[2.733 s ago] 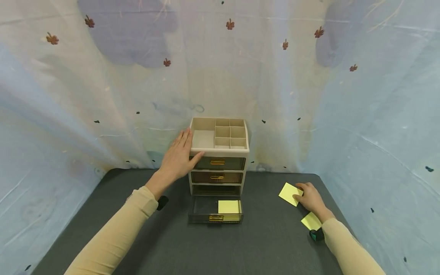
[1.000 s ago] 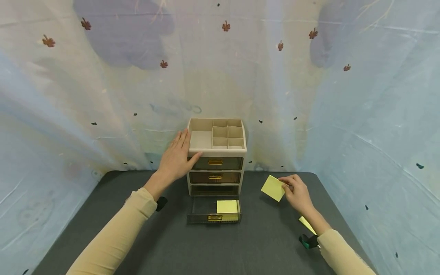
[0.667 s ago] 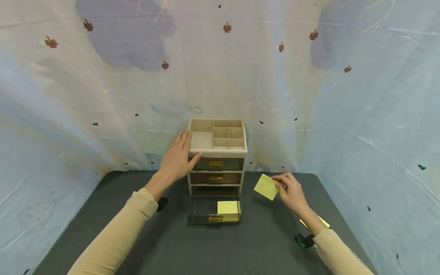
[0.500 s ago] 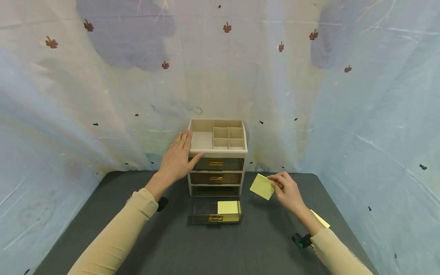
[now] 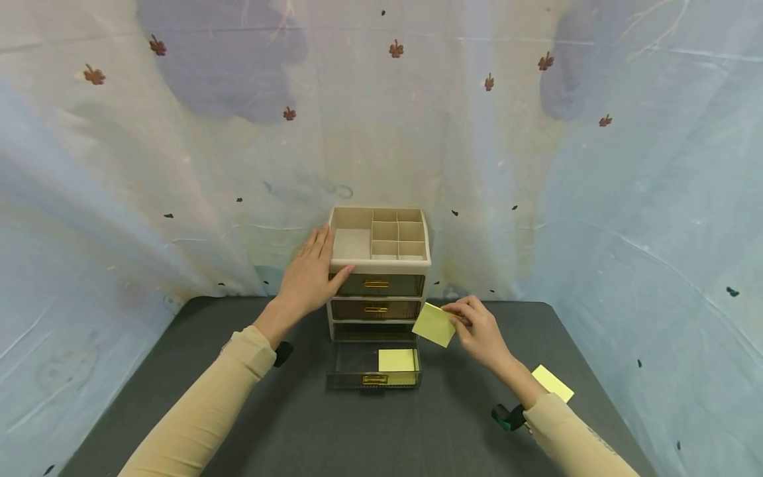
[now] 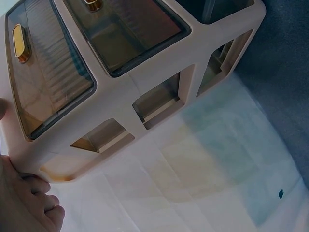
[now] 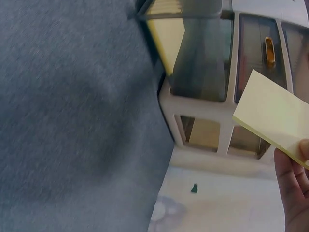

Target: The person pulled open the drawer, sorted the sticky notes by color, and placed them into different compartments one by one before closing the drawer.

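My left hand (image 5: 306,275) rests on the top left corner of a cream desk organizer (image 5: 381,265), thumb along its front edge and fingers against its side. In my right hand (image 5: 479,334) a yellow sticky note pad (image 5: 434,324) is pinched by one corner, held in the air just right of the organizer. The right wrist view shows the same sticky note pad (image 7: 270,111) in front of the organizer's side. The bottom drawer (image 5: 352,361), dark and see-through with a gold handle, is pulled out. Another yellow pad (image 5: 396,361) lies in its right part.
Behind my right forearm, one more yellow pad (image 5: 553,383) lies on the dark table (image 5: 357,437). Two upper drawers (image 5: 377,297) stand closed, and the organizer's top has divided compartments (image 5: 398,232). A patterned curtain (image 5: 507,165) hangs around the table's back and sides.
My right hand has lifted the sticky note pad and carried it left, from the table's right side to beside the organizer. The pad under my forearm shows more. My left hand stays in place.
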`<state>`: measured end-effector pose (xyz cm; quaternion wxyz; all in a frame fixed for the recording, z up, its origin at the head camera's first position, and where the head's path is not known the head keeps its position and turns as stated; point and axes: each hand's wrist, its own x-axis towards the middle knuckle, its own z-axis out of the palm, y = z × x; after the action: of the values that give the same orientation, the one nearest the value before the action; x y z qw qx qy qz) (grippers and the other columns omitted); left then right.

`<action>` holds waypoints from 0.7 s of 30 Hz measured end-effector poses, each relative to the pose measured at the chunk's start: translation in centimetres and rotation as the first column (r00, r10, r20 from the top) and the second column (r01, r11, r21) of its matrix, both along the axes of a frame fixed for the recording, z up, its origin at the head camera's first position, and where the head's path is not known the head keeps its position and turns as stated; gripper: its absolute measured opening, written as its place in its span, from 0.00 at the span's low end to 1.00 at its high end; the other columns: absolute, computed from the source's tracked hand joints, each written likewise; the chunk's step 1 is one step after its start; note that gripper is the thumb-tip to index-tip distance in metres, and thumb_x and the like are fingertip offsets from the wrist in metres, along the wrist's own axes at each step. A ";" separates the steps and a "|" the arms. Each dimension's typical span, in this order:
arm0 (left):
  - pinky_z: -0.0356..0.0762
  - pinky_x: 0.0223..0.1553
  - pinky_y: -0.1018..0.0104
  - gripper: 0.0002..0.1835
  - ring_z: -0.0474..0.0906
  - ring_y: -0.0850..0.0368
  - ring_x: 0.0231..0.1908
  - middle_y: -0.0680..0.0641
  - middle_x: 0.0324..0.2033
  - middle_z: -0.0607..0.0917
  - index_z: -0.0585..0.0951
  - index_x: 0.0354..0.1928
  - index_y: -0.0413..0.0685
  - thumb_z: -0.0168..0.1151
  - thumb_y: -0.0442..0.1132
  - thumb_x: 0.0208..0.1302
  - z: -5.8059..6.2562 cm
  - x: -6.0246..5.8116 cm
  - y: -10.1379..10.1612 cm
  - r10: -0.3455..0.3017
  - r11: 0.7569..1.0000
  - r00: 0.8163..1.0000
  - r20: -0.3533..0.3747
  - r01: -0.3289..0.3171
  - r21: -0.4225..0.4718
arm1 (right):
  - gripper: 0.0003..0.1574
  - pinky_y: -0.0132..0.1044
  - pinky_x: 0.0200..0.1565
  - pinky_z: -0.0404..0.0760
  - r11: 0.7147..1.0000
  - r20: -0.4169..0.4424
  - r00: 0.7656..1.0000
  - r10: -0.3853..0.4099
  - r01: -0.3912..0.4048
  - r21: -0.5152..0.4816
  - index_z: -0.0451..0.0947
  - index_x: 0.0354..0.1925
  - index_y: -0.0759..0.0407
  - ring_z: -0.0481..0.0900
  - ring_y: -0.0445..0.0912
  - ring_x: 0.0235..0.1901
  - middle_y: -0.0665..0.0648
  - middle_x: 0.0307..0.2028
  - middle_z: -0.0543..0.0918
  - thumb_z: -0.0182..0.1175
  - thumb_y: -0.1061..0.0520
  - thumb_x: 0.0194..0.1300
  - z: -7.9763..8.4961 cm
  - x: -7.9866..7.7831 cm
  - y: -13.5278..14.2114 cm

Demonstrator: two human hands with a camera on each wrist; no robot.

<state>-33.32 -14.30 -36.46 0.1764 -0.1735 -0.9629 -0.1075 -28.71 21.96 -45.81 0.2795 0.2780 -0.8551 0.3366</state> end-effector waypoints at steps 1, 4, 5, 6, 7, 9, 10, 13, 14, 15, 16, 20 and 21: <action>0.49 0.79 0.41 0.50 0.40 0.39 0.82 0.37 0.83 0.45 0.44 0.83 0.38 0.48 0.66 0.79 0.0 0.0 0.0 0.001 1.000 1.000 0.000 -0.001 -0.001 | 0.17 0.44 0.37 0.89 1.000 -0.004 1.000 0.008 -0.008 -0.001 0.87 0.48 0.62 0.83 0.50 0.40 0.57 0.42 0.79 0.69 0.75 0.62 0.0 0.0 -0.2; 0.49 0.78 0.41 0.49 0.40 0.39 0.82 0.37 0.83 0.45 0.45 0.83 0.38 0.48 0.66 0.79 0.0 0.0 0.0 0.005 1.000 1.000 -0.001 -0.005 -0.004 | 0.17 0.42 0.37 0.89 0.999 -0.011 0.999 0.032 -0.032 0.005 0.87 0.48 0.61 0.83 0.49 0.40 0.56 0.42 0.79 0.69 0.74 0.62 0.1 0.0 -1.0; 0.49 0.78 0.41 0.49 0.41 0.39 0.82 0.37 0.83 0.45 0.45 0.83 0.38 0.48 0.66 0.79 0.0 0.0 0.1 0.006 1.000 1.000 -0.002 -0.006 -0.004 | 0.17 0.42 0.37 0.88 0.999 -0.011 0.999 0.040 -0.040 0.006 0.87 0.48 0.61 0.83 0.49 0.40 0.56 0.42 0.79 0.69 0.74 0.62 0.1 0.1 -1.2; 0.49 0.78 0.41 0.49 0.41 0.39 0.81 0.37 0.83 0.45 0.45 0.83 0.38 0.48 0.66 0.79 0.0 0.0 0.1 0.007 1.000 1.000 -0.004 -0.007 -0.006 | 0.17 0.42 0.37 0.88 0.999 -0.009 0.999 0.050 -0.050 0.008 0.87 0.48 0.61 0.83 0.49 0.40 0.55 0.42 0.79 0.69 0.74 0.62 0.1 0.1 -1.5; 0.50 0.78 0.41 0.49 0.41 0.39 0.81 0.37 0.83 0.45 0.45 0.83 0.38 0.48 0.66 0.79 0.0 0.0 0.1 0.008 1.000 1.000 -0.004 -0.008 -0.008 | 0.17 0.41 0.37 0.88 0.998 -0.008 0.998 0.059 -0.059 0.009 0.87 0.47 0.61 0.83 0.49 0.40 0.55 0.42 0.79 0.69 0.74 0.62 0.2 0.1 -1.8; 0.50 0.78 0.41 0.49 0.42 0.39 0.81 0.37 0.83 0.46 0.45 0.83 0.38 0.48 0.66 0.79 0.0 0.0 0.1 0.009 1.000 1.000 -0.006 -0.009 -0.008 | 0.17 0.40 0.37 0.88 0.997 -0.002 0.997 0.075 -0.075 0.014 0.86 0.47 0.61 0.83 0.49 0.40 0.55 0.42 0.79 0.69 0.74 0.63 0.2 0.1 -2.2; 0.50 0.78 0.41 0.49 0.42 0.39 0.81 0.37 0.83 0.46 0.45 0.83 0.38 0.48 0.66 0.79 0.0 0.0 0.1 0.009 1.000 1.000 -0.006 -0.009 -0.006 | 0.17 0.40 0.37 0.88 0.996 0.003 0.996 0.084 -0.084 0.015 0.86 0.47 0.61 0.83 0.49 0.40 0.55 0.42 0.79 0.69 0.74 0.63 0.2 0.1 -2.5; 0.51 0.78 0.41 0.49 0.42 0.39 0.81 0.37 0.82 0.46 0.45 0.83 0.38 0.48 0.66 0.78 0.0 0.0 0.1 0.011 1.000 1.000 -0.010 -0.011 -0.007 | 0.17 0.39 0.38 0.88 0.994 0.003 0.994 0.108 -0.109 0.021 0.86 0.48 0.61 0.83 0.49 0.40 0.55 0.43 0.79 0.68 0.75 0.63 0.3 0.1 -3.1; 0.51 0.78 0.41 0.49 0.42 0.39 0.81 0.37 0.82 0.46 0.46 0.83 0.38 0.48 0.66 0.78 -0.1 0.0 0.1 0.013 1.000 1.000 -0.011 -0.013 -0.009 | 0.17 0.39 0.38 0.87 0.993 0.002 0.993 0.116 -0.116 0.022 0.86 0.48 0.61 0.83 0.49 0.40 0.55 0.43 0.79 0.68 0.75 0.63 0.3 0.1 -3.3; 0.51 0.78 0.41 0.49 0.42 0.39 0.81 0.37 0.83 0.46 0.45 0.83 0.38 0.48 0.66 0.78 -0.1 0.0 0.1 0.014 1.000 1.000 -0.012 -0.014 -0.009 | 0.17 0.39 0.38 0.87 0.992 0.002 0.992 0.123 -0.123 0.023 0.86 0.48 0.61 0.83 0.49 0.40 0.55 0.43 0.79 0.68 0.75 0.63 0.4 0.2 -3.5; 0.51 0.78 0.41 0.49 0.42 0.39 0.81 0.38 0.83 0.46 0.45 0.83 0.39 0.48 0.66 0.78 -0.1 -0.1 0.1 0.014 1.000 1.000 -0.012 -0.014 -0.009 | 0.17 0.39 0.38 0.87 0.991 -0.001 0.992 0.129 -0.129 0.024 0.86 0.48 0.61 0.83 0.49 0.40 0.55 0.43 0.79 0.68 0.75 0.63 0.4 0.2 -3.7; 0.50 0.78 0.42 0.49 0.42 0.39 0.81 0.37 0.82 0.46 0.46 0.83 0.38 0.48 0.66 0.78 -0.1 -0.1 0.1 0.012 1.000 1.000 -0.014 -0.012 -0.011 | 0.17 0.38 0.38 0.86 0.988 0.001 0.988 0.152 -0.152 0.037 0.86 0.48 0.60 0.81 0.47 0.38 0.55 0.43 0.79 0.68 0.74 0.64 0.4 0.2 -4.5; 0.50 0.78 0.42 0.49 0.42 0.39 0.81 0.37 0.82 0.46 0.46 0.83 0.38 0.47 0.66 0.78 -0.1 -0.1 0.0 0.012 1.000 1.000 -0.014 -0.012 -0.011 | 0.17 0.37 0.38 0.86 0.987 0.005 0.988 0.156 -0.156 0.043 0.86 0.48 0.60 0.81 0.46 0.38 0.55 0.43 0.79 0.68 0.74 0.64 0.4 0.2 -4.8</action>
<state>-33.44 -14.26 -36.58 0.1827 -0.1695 -0.9633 -0.1001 -28.52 17.19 -45.43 0.2455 0.3499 -0.8380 0.3392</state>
